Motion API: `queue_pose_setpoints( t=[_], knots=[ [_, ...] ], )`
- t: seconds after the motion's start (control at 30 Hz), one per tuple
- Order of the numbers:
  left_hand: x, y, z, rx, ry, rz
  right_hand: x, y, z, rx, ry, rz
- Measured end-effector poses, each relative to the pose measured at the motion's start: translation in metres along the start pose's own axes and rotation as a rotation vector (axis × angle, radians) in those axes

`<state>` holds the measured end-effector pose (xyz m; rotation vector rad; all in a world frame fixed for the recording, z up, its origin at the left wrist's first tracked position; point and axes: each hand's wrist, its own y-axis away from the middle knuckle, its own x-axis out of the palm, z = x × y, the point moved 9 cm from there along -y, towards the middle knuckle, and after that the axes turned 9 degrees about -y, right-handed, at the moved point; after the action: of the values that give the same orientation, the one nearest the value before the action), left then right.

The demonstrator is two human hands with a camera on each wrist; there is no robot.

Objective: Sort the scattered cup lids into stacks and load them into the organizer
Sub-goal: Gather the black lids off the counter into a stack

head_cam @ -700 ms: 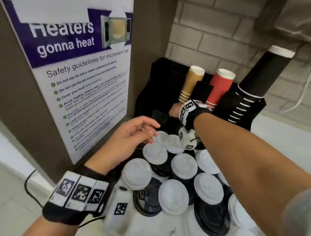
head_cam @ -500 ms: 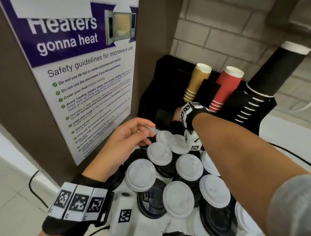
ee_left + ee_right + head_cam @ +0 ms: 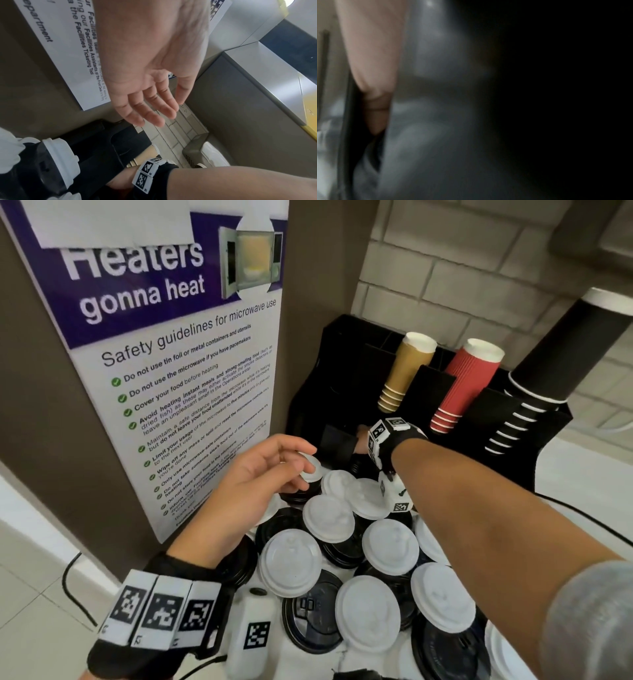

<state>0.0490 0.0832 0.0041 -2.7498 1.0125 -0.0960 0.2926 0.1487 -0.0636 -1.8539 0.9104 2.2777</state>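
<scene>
White domed cup lids [image 3: 290, 563] overlap glossy black ones [image 3: 310, 623] in a heap

- White cup lids [image 3: 290, 562]: thin moulded plastic, matt.
- Black cup lids [image 3: 310, 616]: plastic, slightly glossy.
- Organizer [image 3: 329, 392]: black plastic, smooth, faint sheen.
- Red cups [image 3: 467, 385]: ribbed paper, matt.
- Tan cups [image 3: 406, 371]: smooth paper.
- Microwave safety poster [image 3: 178, 378]: printed paper, smooth.
- Wall [image 3: 455, 285]: pale brick, rough.
- Wrist bands [image 3: 164, 616]: black cloth, printed tags.
</scene>
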Motion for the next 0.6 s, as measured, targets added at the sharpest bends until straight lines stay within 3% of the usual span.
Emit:
queue_pose_setpoints(
  t=[0.27,0.47,0.6],
  knots=[
    [0.008,-0.005,-0.005,0.007,-0.027,0.024,-0.027,0.002,-0.007,0.027,-0.185,-0.116],
    [0.012,-0.008,-0.008,0.027,-0.034,0.027,-0.068,0.026,-0.004,0.106,-0.085,-0.142],
    [0.009,-0.014,-0.006,0.018,-0.117,-0.028,-0.104,0.066,0.003,0.019,-0.19,-0.203]
  ],
)
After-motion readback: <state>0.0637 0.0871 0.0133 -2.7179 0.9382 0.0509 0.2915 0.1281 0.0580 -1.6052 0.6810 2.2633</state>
